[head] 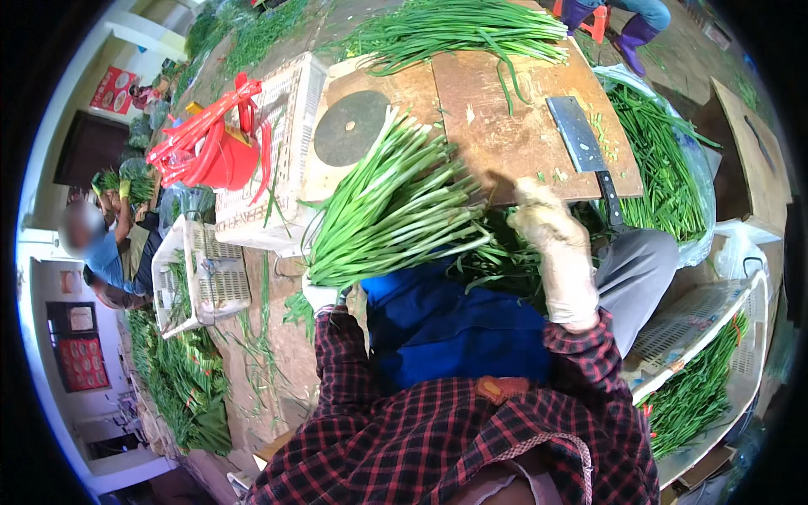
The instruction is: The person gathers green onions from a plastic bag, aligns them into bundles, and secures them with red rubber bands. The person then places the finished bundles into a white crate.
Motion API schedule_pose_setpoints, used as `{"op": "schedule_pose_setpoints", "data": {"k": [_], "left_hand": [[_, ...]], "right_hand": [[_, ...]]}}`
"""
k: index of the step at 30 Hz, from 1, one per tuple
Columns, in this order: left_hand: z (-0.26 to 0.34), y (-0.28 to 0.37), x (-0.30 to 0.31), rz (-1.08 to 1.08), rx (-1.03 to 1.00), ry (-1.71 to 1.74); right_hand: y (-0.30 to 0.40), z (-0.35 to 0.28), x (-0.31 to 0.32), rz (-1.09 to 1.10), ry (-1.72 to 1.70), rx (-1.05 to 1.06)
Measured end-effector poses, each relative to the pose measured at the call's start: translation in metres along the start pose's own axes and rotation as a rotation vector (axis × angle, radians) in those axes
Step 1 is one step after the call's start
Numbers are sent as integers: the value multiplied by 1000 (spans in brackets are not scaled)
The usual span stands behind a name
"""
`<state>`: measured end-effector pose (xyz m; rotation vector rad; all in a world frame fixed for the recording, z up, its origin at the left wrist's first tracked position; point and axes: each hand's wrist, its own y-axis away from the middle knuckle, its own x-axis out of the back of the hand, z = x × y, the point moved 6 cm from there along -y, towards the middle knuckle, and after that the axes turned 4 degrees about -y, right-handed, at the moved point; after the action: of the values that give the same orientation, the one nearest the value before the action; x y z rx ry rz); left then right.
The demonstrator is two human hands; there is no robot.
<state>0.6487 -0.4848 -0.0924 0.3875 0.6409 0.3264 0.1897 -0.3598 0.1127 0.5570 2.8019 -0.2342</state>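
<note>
My left hand (pixel 322 294), in a white glove, is closed on the leafy end of a large bunch of garlic chives (pixel 385 214). The pale stem ends fan out to the right over the near edge of the wooden board (pixel 480 120). My right hand (pixel 548 221), in a pale, soiled glove, is raised right of the stems and slightly blurred; whether it holds anything is not plain. A cleaver (pixel 577 136) lies on the board's right side, its black handle over the edge. More garlic chives (pixel 467 28) lie across the board's far end.
Red ties drape over a red bucket (pixel 233 158) on an upturned white crate (pixel 278 120). A bag of greens (pixel 656 164) stands right of the board. A white basket (pixel 701 341) with bundles is at lower right, another crate (pixel 214 271) at left. Other people sit left and far right.
</note>
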Motion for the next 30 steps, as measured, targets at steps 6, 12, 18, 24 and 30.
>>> {"op": "schedule_pose_setpoints", "data": {"k": [6,12,18,24,30], "left_hand": [[-5,1,-12,-33,31,8],[7,-8,11,-97,-251,-313],[-7,-26,18,-275,-194,-190],[-16,-14,0,-183,-137,15],[-7,0,-28,-177,-210,-47]], "right_hand": [[-16,-31,-54,-187,833,404],[8,-26,-85,-220,694,507],[21,-6,-71,-344,647,302],[29,-24,-64,-348,588,461],[33,-23,-39,-175,539,387]]}}
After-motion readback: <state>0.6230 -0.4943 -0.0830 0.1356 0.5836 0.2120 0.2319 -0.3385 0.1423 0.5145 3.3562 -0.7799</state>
